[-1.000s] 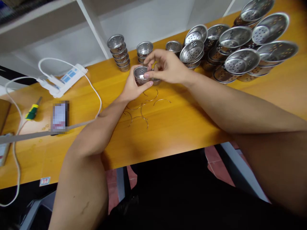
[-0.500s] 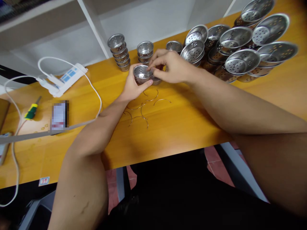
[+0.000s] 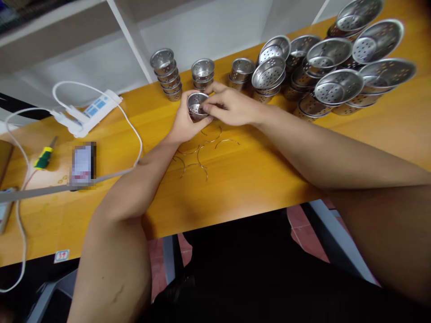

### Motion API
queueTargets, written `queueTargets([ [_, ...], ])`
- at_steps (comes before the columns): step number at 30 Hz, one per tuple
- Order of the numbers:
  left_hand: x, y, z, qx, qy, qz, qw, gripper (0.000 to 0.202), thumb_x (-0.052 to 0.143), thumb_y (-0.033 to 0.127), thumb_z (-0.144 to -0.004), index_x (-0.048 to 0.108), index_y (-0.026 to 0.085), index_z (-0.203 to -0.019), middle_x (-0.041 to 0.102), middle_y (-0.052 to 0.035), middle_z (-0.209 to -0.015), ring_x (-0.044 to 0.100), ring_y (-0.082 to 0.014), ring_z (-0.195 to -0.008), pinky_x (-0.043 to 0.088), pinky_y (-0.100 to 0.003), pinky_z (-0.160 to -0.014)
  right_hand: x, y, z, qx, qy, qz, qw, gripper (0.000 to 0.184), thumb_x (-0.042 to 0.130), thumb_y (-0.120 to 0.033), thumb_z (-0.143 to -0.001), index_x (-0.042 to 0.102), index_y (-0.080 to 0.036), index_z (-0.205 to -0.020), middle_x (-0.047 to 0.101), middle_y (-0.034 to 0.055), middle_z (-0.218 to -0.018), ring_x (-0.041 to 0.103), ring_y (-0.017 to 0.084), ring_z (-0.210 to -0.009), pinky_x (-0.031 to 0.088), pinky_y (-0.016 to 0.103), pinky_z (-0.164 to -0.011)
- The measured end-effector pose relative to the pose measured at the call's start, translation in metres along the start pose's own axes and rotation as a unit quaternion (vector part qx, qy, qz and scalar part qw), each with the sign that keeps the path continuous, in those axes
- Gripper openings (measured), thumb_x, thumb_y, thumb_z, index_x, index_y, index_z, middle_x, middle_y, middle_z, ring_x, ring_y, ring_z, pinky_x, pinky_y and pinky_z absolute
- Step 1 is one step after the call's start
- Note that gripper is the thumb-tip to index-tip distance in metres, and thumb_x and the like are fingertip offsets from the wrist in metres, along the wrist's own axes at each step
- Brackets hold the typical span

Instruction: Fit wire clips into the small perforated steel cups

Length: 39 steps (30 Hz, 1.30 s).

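My left hand (image 3: 186,119) is wrapped round a small perforated metal cup (image 3: 196,104), its mouth tilted up toward me, with the thumb along the near side. At the cup's right rim is my right hand (image 3: 227,104), its fingers bent and drawn together, the thumb tip over the opening. What those fingers pinch, if anything, is hidden. Just below the hands, several thin curved wire pieces (image 3: 202,154) lie loose on the table.
Along the back of the wooden table (image 3: 235,179) stand a tall cup stack (image 3: 164,67), a shorter stack (image 3: 203,69) and another small stack (image 3: 242,69). Bigger perforated cups (image 3: 330,58) crowd the right. Leftward lie a power strip (image 3: 97,112), a screwdriver (image 3: 45,157) and a phone (image 3: 82,163).
My right hand has moved left and down onto the cup's right side. The second cup beside the held one no longer shows. The small stack behind my right hand is now more exposed.
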<state>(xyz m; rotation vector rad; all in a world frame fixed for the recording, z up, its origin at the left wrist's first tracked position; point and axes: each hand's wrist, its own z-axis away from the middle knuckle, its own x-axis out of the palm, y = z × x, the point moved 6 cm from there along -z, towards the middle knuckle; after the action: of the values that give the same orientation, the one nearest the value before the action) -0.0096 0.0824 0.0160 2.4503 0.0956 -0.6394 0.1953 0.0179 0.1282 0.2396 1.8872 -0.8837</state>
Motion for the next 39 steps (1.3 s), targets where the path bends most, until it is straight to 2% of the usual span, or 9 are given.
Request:
queueTargets([
  [9, 0.009, -0.013, 0.005, 0.037, -0.007, 0.015, 0.999, 0.112, 0.082, 0.102, -0.107, 0.032, 0.041, -0.186, 0.061, -0.0113, -0.171, 0.074, -0.0367, -0.16, 0.061, -0.061, -0.145, -0.002, -0.005, 0.001, -0.031, 0.026, -0.009, 0.999, 0.053, 0.083, -0.061, -0.116, 0.078, -0.031, -0.159, 0.077, 0.0182, -0.164, 0.069, 0.05, -0.155, 0.057, 0.068, -0.139],
  [14, 0.014, -0.016, 0.01, -0.058, -0.029, 0.022, 0.998, 0.121, 0.093, 0.099, -0.1, 0.032, 0.042, -0.187, 0.058, -0.0175, -0.183, 0.079, -0.0345, -0.145, 0.074, -0.055, -0.121, -0.053, -0.007, 0.011, 0.002, 0.094, -0.04, 0.995, 0.081, 0.089, -0.033, -0.111, 0.052, -0.019, -0.182, 0.069, 0.0235, -0.18, 0.074, 0.037, -0.147, 0.061, 0.046, -0.134],
  [18, 0.009, -0.016, 0.012, -0.132, -0.008, 0.007, 0.991, 0.107, 0.095, 0.089, -0.104, 0.043, 0.043, -0.186, 0.062, -0.018, -0.183, 0.081, -0.0332, -0.138, 0.075, -0.053, -0.114, -0.109, -0.002, 0.018, 0.055, 0.178, 0.021, 0.982, 0.095, 0.087, -0.012, -0.115, 0.041, 0.016, -0.193, 0.053, 0.044, -0.188, 0.061, 0.044, -0.177, 0.054, 0.042, -0.144],
  [21, 0.006, -0.009, 0.011, -0.137, -0.001, 0.005, 0.991, 0.098, 0.093, 0.087, -0.107, 0.05, 0.042, -0.182, 0.065, -0.0176, -0.18, 0.08, -0.033, -0.138, 0.075, -0.053, -0.112, -0.136, 0.017, 0.011, 0.178, 0.183, 0.104, 0.961, 0.085, 0.096, -0.018, -0.116, 0.061, 0.008, -0.189, 0.065, 0.0386, -0.184, 0.07, 0.047, -0.171, 0.056, 0.045, -0.139],
  [25, 0.005, -0.002, 0.01, -0.137, -0.007, 0.0, 0.991, 0.092, 0.094, 0.086, -0.106, 0.054, 0.041, -0.176, 0.068, -0.0166, -0.176, 0.081, -0.0312, -0.135, 0.075, -0.049, -0.106, -0.145, 0.048, -0.015, 0.276, 0.072, 0.2, 0.937, 0.096, 0.107, -0.024, -0.105, 0.069, -0.011, -0.192, 0.074, 0.0301, -0.18, 0.073, 0.056, -0.167, 0.059, 0.053, -0.128],
  [29, 0.007, 0.002, 0.011, -0.13, -0.013, -0.01, 0.991, 0.089, 0.092, 0.085, -0.109, 0.054, 0.04, -0.176, 0.067, -0.0165, -0.176, 0.081, -0.0327, -0.139, 0.075, -0.049, -0.106, -0.146, 0.083, -0.046, 0.252, -0.018, 0.312, 0.916, 0.104, 0.112, -0.059, -0.093, 0.081, -0.011, -0.181, 0.089, 0.0249, -0.152, 0.09, 0.049, -0.141, 0.064, 0.039, -0.089],
  [33, 0.007, 0.002, 0.01, -0.126, -0.008, -0.016, 0.992, 0.088, 0.088, 0.085, -0.111, 0.051, 0.041, -0.177, 0.066, -0.0169, -0.177, 0.081, -0.0333, -0.139, 0.073, -0.05, -0.107, -0.141, 0.125, -0.07, 0.204, -0.09, 0.354, 0.908, 0.122, 0.08, -0.102, -0.088, 0.095, -0.003, -0.157, 0.092, 0.0147, -0.107, 0.097, 0.031, -0.098, 0.037, 0.024, -0.054],
  [36, 0.007, 0.003, 0.009, -0.125, -0.007, -0.021, 0.992, 0.087, 0.089, 0.084, -0.11, 0.052, 0.04, -0.175, 0.067, -0.0166, -0.175, 0.08, -0.0336, -0.137, 0.073, -0.05, -0.105, -0.141, 0.15, -0.084, 0.201, -0.082, 0.389, 0.895, 0.127, 0.081, -0.102, -0.088, 0.093, 0.005, -0.155, 0.091, 0.0195, -0.109, 0.096, 0.027, -0.088, 0.033, 0.024, -0.05],
  [39, 0.007, 0.005, 0.009, -0.132, -0.007, -0.023, 0.991, 0.088, 0.089, 0.087, -0.108, 0.053, 0.04, -0.173, 0.067, -0.0161, -0.172, 0.08, -0.0334, -0.137, 0.071, -0.05, -0.104, -0.137, 0.156, -0.092, 0.209, -0.079, 0.4, 0.889, 0.109, 0.104, -0.085, -0.083, 0.095, 0.009, -0.138, 0.09, 0.025, -0.111, 0.097, 0.03, -0.09, 0.049, 0.024, -0.058],
])
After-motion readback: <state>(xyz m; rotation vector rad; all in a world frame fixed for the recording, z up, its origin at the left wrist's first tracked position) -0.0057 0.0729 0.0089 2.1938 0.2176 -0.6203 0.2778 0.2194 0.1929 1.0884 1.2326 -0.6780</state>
